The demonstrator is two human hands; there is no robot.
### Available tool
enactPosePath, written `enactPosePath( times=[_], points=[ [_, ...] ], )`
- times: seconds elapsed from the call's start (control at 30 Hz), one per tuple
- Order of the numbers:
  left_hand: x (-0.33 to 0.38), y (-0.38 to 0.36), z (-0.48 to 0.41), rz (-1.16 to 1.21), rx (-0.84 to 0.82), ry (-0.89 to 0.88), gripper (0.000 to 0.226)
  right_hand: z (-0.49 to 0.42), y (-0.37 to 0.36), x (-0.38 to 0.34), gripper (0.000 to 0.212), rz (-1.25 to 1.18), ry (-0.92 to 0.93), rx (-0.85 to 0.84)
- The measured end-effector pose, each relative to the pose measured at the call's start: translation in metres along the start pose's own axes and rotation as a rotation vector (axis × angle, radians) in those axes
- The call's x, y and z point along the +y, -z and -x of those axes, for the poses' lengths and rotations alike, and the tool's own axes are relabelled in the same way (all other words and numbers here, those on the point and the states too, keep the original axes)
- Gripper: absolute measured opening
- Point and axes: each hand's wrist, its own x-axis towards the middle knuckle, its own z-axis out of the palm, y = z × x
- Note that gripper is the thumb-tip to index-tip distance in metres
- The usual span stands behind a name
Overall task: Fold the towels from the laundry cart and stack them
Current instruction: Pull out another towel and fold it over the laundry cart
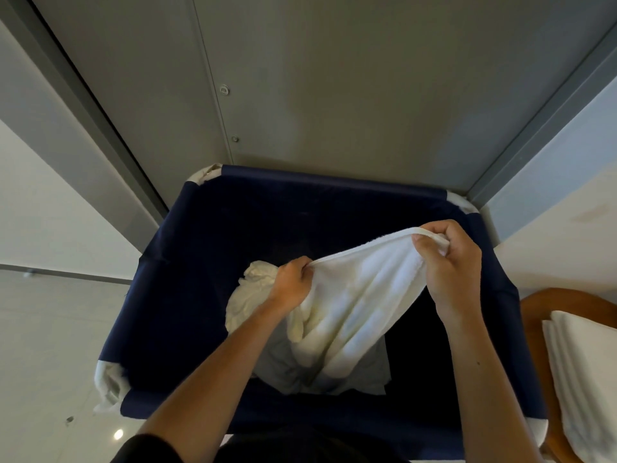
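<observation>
Grey wall panels (pixel 334 78) back one navy cart (pixel 334 182), above which left hand (pixel 292 282) and right hand (pixel 450 262) each pinch one white towel (pixel 360 295) by its edge, one crumpled towel (pixel 247 295) lying below, one folded stack (pixel 584 362) on a chair (pixel 534 329) at right.

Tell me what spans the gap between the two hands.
Head view: an edge of the white towel, stretched between left hand and right hand.

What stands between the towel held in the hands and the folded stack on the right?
Only the laundry cart's right rim: the white towel hangs partly inside it, and the folded stack lies beyond that rim. Nothing else visible.
</observation>
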Motion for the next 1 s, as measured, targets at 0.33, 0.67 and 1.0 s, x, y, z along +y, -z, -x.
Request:
enactPosePath(
  times=[0.33, 0.67, 1.0],
  points=[
    [0.076, 0.024, 0.003, 0.055, -0.165, -0.25, 0.019, -0.005, -0.04, 0.011, 0.007, 0.346, -0.043, -0.59],
    [0.037, 0.041, 0.002, -0.18, -0.203, -0.215, 0.017, 0.006, -0.053, 0.004, 0.013, 0.295, -0.026, -0.485],
    [-0.03, 0.029, 0.001, -0.344, -0.073, 0.024, 0.02, 0.006, -0.032, -0.013, 0.014, 0.159, -0.054, -0.332]
  ],
)
